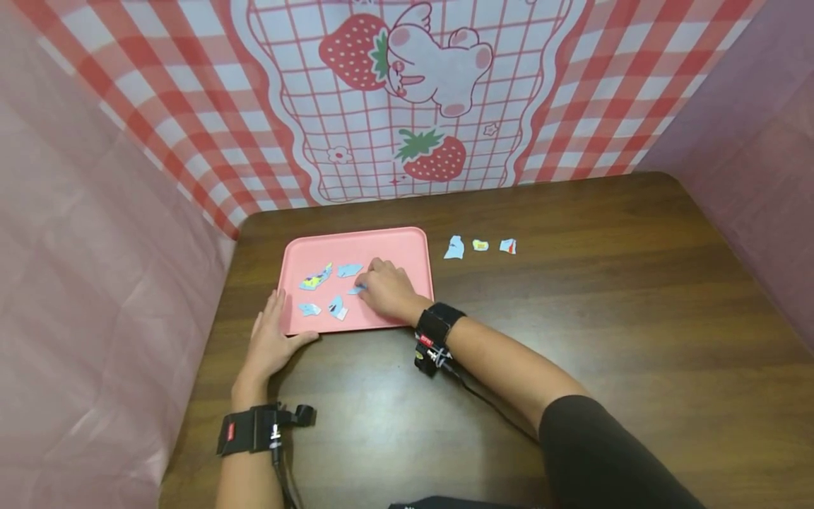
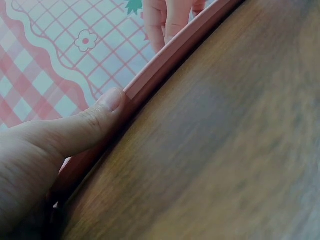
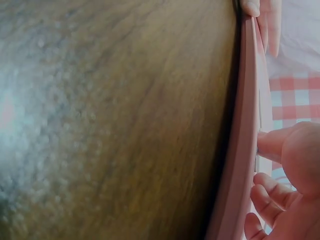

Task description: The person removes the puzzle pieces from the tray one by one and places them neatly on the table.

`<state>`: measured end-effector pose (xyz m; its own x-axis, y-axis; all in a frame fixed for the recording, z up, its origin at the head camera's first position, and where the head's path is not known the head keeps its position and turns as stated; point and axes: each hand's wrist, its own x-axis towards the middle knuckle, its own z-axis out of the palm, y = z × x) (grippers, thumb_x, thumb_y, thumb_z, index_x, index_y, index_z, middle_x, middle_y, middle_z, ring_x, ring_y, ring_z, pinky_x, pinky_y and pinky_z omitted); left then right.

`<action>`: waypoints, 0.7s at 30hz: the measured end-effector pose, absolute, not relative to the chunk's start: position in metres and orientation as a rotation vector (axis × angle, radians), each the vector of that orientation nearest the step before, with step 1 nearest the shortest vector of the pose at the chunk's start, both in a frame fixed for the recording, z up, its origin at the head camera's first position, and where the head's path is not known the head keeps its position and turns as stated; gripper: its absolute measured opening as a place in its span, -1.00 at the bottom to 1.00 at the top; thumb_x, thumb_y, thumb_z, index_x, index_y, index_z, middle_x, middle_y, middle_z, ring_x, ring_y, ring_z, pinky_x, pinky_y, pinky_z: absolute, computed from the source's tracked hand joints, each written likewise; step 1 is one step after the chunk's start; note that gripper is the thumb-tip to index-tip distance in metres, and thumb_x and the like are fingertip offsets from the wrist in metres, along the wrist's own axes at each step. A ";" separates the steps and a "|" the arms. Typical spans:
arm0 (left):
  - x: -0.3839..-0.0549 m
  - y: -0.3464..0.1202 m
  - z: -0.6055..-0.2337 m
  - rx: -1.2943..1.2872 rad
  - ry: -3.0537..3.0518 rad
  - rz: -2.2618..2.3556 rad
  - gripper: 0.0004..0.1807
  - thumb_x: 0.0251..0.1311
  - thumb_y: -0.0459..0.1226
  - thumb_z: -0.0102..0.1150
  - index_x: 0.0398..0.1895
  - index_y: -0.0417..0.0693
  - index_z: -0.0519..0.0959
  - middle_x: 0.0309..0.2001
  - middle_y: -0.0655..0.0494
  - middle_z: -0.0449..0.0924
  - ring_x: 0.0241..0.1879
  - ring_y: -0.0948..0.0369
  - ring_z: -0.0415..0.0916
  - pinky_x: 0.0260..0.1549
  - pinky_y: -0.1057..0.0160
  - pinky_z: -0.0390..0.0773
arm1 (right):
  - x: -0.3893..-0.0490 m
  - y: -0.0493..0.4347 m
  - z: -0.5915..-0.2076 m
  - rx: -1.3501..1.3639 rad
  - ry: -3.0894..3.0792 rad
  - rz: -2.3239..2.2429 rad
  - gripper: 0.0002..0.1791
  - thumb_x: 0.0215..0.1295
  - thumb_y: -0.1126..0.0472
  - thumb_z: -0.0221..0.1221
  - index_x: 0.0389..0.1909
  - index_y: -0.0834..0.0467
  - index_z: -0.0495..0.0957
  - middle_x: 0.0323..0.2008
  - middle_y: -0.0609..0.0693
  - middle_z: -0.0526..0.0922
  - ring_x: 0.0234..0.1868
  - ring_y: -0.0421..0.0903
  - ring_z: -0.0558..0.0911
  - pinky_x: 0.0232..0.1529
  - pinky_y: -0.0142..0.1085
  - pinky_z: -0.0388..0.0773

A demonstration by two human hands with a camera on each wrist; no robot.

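Note:
A pink tray [image 1: 394, 244] lies on the table with several torn pieces of printed paper in it. My right hand [image 1: 389, 288] reaches over the tray's front rim, its thumb and fingers curled down at a light-blue paper piece [image 1: 356, 290] that they partly cover. Near it lie a blue-and-yellow piece [image 1: 316, 277], a plain light-blue one [image 1: 349, 270], a small one [image 1: 309, 309] and one with a dark mark [image 1: 337, 307]. At the front left corner, my left hand [image 1: 268, 346] rests against the tray, fingers along its side, thumb pressing the front rim [image 2: 165, 57].
Right of the tray, three paper pieces lie in a row on the wooden table [image 1: 604, 297]: a light-blue one [image 1: 454, 247], a yellow one [image 1: 480, 245] and one with red [image 1: 509, 246]. A checked strawberry cloth [image 1: 407, 106] hangs behind the table. Cables trail from both wrist straps.

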<state>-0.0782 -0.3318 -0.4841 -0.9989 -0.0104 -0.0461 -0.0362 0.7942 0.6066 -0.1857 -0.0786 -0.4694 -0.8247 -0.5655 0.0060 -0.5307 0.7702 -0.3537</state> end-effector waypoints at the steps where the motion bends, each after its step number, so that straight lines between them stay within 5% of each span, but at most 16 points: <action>1: -0.078 -0.332 -0.484 -0.039 2.936 0.997 0.30 0.01 0.07 0.53 0.60 -0.30 -0.11 0.58 -0.34 -0.23 0.56 -0.21 -0.25 0.48 -0.21 -0.25 | -0.186 -0.079 -0.470 -0.889 2.863 -0.534 -0.73 0.40 0.02 0.24 0.06 -0.12 0.73 -0.03 -0.02 0.53 -0.06 -0.07 0.47 -0.14 -0.18 0.46; 21: -0.079 -0.333 -0.487 -0.063 2.926 1.006 0.30 0.01 0.11 0.51 0.61 -0.27 -0.10 0.60 -0.29 -0.25 0.57 -0.19 -0.26 0.48 -0.21 -0.25 | -0.187 -0.082 -0.471 -0.960 2.918 -0.526 -0.87 0.26 0.15 0.32 -0.18 -0.02 0.70 -0.15 -0.10 0.62 -0.15 -0.08 0.54 -0.20 -0.20 0.49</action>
<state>-0.0787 -0.3328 -0.4866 -0.9981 -0.0230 -0.0576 -0.0536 0.7881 0.6132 -0.1865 -0.0816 -0.4709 -0.8099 -0.5809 0.0809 -0.5726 0.7532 -0.3238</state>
